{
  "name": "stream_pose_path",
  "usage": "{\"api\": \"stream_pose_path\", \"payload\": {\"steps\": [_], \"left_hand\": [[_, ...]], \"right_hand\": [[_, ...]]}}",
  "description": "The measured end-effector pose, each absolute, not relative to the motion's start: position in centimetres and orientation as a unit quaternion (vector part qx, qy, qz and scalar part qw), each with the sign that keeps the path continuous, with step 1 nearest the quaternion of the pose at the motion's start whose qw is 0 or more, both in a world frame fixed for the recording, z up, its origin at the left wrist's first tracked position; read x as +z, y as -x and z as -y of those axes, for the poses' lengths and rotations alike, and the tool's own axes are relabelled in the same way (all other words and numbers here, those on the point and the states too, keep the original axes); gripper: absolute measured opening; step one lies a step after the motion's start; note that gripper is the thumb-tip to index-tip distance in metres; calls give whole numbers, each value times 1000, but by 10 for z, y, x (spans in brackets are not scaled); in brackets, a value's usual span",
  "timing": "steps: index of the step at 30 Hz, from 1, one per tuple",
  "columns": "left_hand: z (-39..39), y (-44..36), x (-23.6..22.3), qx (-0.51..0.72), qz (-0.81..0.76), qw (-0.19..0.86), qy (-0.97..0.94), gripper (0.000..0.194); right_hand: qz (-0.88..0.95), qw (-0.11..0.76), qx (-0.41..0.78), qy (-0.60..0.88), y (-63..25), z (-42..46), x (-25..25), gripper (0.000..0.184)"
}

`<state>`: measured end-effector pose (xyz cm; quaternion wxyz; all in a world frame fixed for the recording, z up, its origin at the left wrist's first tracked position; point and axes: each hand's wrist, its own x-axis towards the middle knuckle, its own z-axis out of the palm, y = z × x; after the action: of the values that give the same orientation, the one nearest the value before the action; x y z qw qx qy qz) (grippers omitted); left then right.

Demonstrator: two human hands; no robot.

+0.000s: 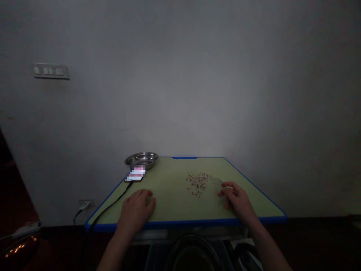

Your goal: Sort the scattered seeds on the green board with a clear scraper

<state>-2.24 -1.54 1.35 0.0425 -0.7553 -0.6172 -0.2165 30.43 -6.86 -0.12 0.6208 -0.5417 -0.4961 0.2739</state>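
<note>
Lying loose right of centre on a pale green, blue-edged rectangular counter point(169, 188) are many small, dark reddish-brown beans or seeds point(199, 181). Gathering them looks, at a guess, unfinished: a good number lie spread out, and the shiny round stainless-steel bowl point(152, 159) at the far left corner shows bare metal inside. Just right of the scatter is a clear, see-through plastic-looking container point(216, 185), too faint to tell its contents. The right hand point(229, 194) is at it with bent fingers; whether they grip it or merely touch it, I cannot tell. The left hand point(138, 207) rests palm down near the left edge, thumb apart from loosely curled fingers, nothing visible in it. No brand or label can be read; the lit, flat device point(135, 174) has a pixelated screen.
</note>
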Motion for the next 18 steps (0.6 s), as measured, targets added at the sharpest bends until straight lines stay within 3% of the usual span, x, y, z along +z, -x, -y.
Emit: {"api": "stream_pose_path", "payload": {"steps": [8,18], "left_hand": [[20,21,16,-188,611,46,767,34],[8,18,-1,-115,584,66,801,51]], "right_hand": [[506,615,272,540,-303,70,0,30],[518,590,288,547,-317,44,10,28]]}}
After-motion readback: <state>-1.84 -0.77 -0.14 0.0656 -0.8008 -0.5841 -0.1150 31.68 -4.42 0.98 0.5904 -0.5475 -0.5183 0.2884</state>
